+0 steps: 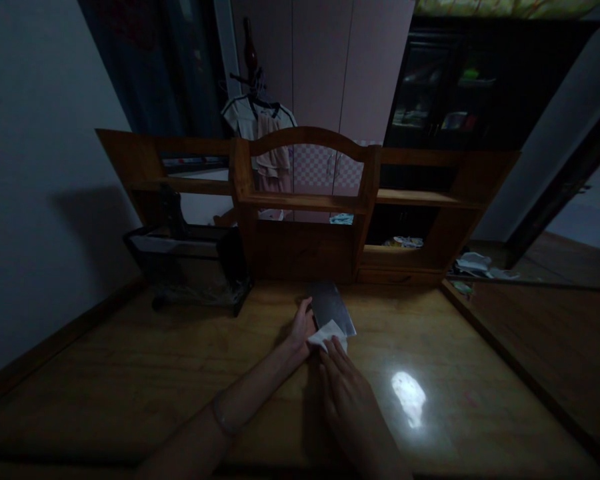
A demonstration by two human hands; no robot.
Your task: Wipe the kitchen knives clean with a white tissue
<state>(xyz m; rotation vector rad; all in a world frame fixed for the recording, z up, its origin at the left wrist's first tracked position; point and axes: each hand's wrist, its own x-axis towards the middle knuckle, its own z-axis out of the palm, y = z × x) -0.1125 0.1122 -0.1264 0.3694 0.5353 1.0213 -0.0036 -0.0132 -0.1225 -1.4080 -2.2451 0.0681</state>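
Observation:
My left hand [301, 328] grips a flat, grey, rectangular plate [331, 307] by its left side, with the thumb up along the edge. The plate has a dull metallic sheen and tilts over the wooden tabletop; its exact kind cannot be made out in the dim light. A white tissue [330, 331] lies against the plate's lower end, under the fingers of my right hand [341, 373]. Those fingers are close together and press on the tissue. The tissue partly covers the plate's near corner and some of the left palm.
A wooden shelf unit [305, 201] spans the table's far side. To the left stands a dark, glass-sided box [190, 270] with a black upright part. A bright light reflection shows on the tabletop [460, 353] at right. Clothes [260, 120] hang behind the shelf.

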